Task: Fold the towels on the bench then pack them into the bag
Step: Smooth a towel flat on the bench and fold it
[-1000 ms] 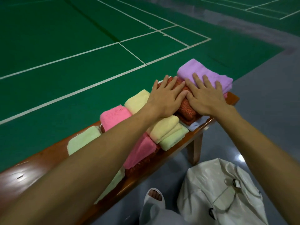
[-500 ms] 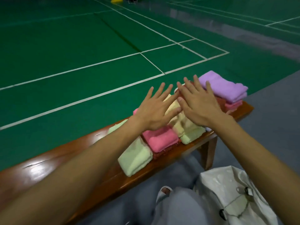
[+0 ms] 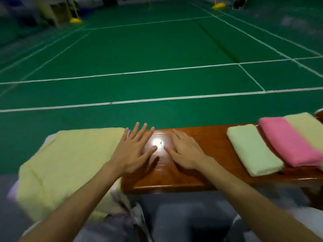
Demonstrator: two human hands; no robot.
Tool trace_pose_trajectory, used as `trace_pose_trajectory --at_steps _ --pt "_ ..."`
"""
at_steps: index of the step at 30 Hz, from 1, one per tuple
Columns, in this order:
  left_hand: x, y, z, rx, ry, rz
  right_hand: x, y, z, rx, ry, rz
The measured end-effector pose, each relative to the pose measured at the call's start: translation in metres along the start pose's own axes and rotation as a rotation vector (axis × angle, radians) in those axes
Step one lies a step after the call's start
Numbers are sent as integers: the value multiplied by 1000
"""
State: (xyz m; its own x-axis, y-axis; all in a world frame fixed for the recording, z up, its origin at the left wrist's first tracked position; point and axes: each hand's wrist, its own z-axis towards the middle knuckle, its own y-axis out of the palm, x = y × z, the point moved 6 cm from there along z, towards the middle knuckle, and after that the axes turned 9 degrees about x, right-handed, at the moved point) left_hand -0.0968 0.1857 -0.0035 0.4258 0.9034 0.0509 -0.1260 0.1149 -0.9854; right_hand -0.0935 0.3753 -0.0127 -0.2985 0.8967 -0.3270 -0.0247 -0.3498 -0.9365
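Left hand (image 3: 132,152) is over the tabletop (image 3: 174,179), palm down, its fingers (image 3: 140,133) straight and spread wide, holding nothing; its little-finger side lies at the edge of the loose yellow towel (image 3: 70,163), which covers the tabletop's left end and hangs over the front. Right hand (image 3: 185,152) is just beside it, palm down, its fingers (image 3: 178,137) straight, slightly spread, empty. Contact with the wood cannot be confirmed. Well to the right, three folded towels lie side by side: green towel (image 3: 251,149), pink towel (image 3: 286,140), folded yellow towel (image 3: 304,124).
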Motion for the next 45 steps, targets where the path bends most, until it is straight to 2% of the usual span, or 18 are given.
trace_pose_trajectory --at_steps 4,7,9,13,17,21,23,25,29,32,35,37,39,42,45 --pt "-124 -7 -76 0 -285 23 -92 51 26 20 -7 254" --pt "-202 -5 -125 30 -559 -16 -131 77 41 66 124 442" --pt "-243 -5 -153 110 -750 -17 -142 93 49 91 246 504" --pt "-282 -12 -187 332 -1028 -16 -145 104 59 179 397 480" --pt "-290 -25 -194 551 -1171 -144 -148 109 67 171 425 414" --pt "-283 -36 -186 701 -1110 -121 -156 95 65 244 410 587" --pt "-270 -47 -179 782 -1012 -82 -155 75 64 314 383 678" --pt "-249 -57 -164 814 -881 -65 -139 58 61 363 432 778" --pt "-203 -51 -123 714 -701 -192 -75 37 49 481 620 1072" --pt "-161 -27 -89 609 -590 -308 -7 26 30 652 786 1125" --pt "-101 0 -59 528 -431 -375 55 14 2 728 914 979" --pt "-65 17 -45 482 -370 -396 85 2 -19 739 918 823" --pt "-34 32 -35 444 -311 -403 104 -10 -36 707 840 644" --pt "2 45 -28 405 -227 -331 116 -16 -49 569 679 236" --pt "19 55 -24 338 -222 -203 110 -16 -47 511 532 -147"
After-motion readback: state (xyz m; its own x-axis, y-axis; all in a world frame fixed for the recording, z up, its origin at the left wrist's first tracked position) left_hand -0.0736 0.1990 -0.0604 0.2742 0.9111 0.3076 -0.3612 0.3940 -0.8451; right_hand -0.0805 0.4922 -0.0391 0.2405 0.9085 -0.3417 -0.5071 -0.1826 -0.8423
